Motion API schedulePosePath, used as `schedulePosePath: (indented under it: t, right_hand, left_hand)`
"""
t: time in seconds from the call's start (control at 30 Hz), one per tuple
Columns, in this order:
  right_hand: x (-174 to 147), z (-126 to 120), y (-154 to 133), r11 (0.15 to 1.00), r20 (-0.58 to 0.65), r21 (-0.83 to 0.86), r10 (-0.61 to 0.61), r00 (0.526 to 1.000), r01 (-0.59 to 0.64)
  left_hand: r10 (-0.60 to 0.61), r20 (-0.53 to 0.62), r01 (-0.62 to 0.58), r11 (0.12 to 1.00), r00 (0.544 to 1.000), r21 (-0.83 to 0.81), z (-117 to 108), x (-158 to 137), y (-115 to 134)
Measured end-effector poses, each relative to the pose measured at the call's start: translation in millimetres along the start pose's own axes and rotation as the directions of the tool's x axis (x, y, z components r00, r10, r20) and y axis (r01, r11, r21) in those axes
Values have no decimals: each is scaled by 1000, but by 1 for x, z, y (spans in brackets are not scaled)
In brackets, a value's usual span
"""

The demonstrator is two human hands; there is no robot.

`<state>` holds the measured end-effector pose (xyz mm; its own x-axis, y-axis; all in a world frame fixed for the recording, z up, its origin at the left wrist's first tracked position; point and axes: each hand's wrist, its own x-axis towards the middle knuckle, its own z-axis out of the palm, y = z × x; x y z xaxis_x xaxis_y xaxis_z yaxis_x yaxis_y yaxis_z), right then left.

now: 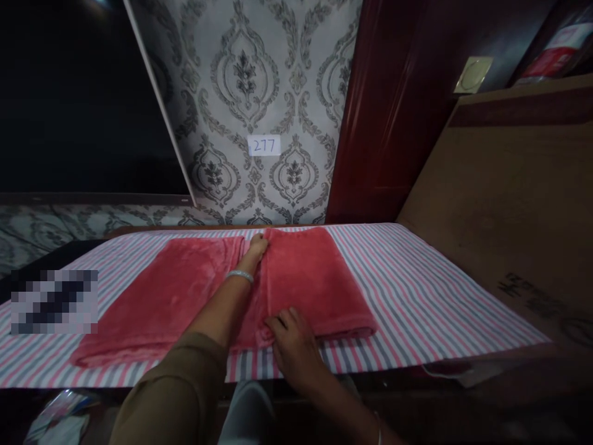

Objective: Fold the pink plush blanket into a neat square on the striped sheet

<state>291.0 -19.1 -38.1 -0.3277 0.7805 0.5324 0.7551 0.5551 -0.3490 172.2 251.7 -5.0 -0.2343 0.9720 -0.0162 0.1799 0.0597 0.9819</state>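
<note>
A coral-pink plush blanket (152,296) lies folded across a striped cloth. Its right part (310,278) is doubled over into a thicker panel, whose left edge runs from the far side to the near side. My left hand (259,245), with a bracelet on the wrist, reaches to the far end of that edge, its fingers closed on the fabric. At the near end of the same edge, my right hand (295,347) pinches the blanket's corner between thumb and fingers. Part of each hand's grip is hidden by the hand itself.
The striped cloth (398,290) covers the table. A large cardboard box (519,204) stands close on the right, and a dark television screen (83,99) on the left. Patterned wallpaper behind carries a paper label (264,145) reading 277. A blurred-out patch (54,301) hides something at left.
</note>
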Motion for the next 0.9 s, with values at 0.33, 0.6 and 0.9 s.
schedulePosePath:
  t: [0.33, 0.6, 0.9]
  right_hand:
    - [11, 16, -11, 998, 60, -54, -13, 998, 16]
    - [-30, -41, 41, 996, -383, 92, 37, 923, -2]
    - [-94, -62, 112, 928, -413, 111, 368, 833, -356]
  left_hand:
    - [41, -20, -33, 956, 999, 292, -10, -11, 9]
    - [443, 427, -615, 545, 789, 570, -9, -47, 23]
    - [294, 722, -778, 295, 627, 555, -19, -142, -24]
